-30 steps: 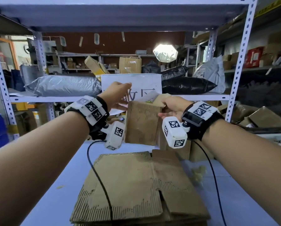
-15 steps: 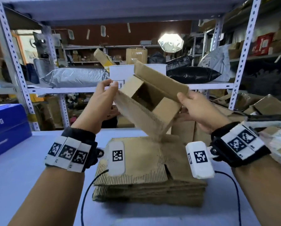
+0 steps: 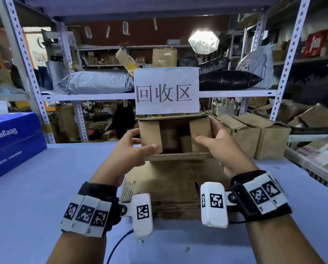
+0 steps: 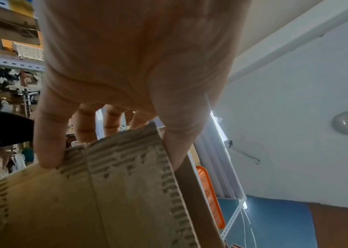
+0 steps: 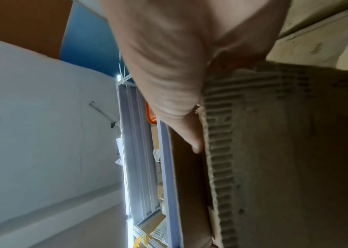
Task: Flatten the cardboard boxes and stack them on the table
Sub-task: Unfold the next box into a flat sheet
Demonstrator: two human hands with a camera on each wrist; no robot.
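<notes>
**Entry: open carton held over the flat stack, and its hazards**

Item: cardboard box [image 3: 175, 137], still in box form, open end facing the person, flaps standing out. Location: in the air above the stack of flattened boxes [image 3: 175, 189] on the blue tabletop [image 3: 45, 178], in front of the white paper sign [image 3: 167, 90].

Left hand [image 3: 128, 155]: grip on the box's left flap and side, thumb on the near face, fingers behind the edge, as the left wrist view confirms. Right hand [image 3: 223, 149]: grip on the right side, thumb along the flap edge; its other fingers are hidden behind the cardboard.

Hazards, as judged:
- Cardboard is worn, its outer layer peeled to the fluting at the edges. A hard push could tear a flap off instead of folding the seam.
- If both hands press inward squarely, the walls may buckle rather than collapse along the corners.
- Neither hand is under the box; a slip drops it onto the stack and may skew the pile.
- Unflattened boxes [image 3: 258, 138] stand near the right elbow and could be knocked.
</notes>
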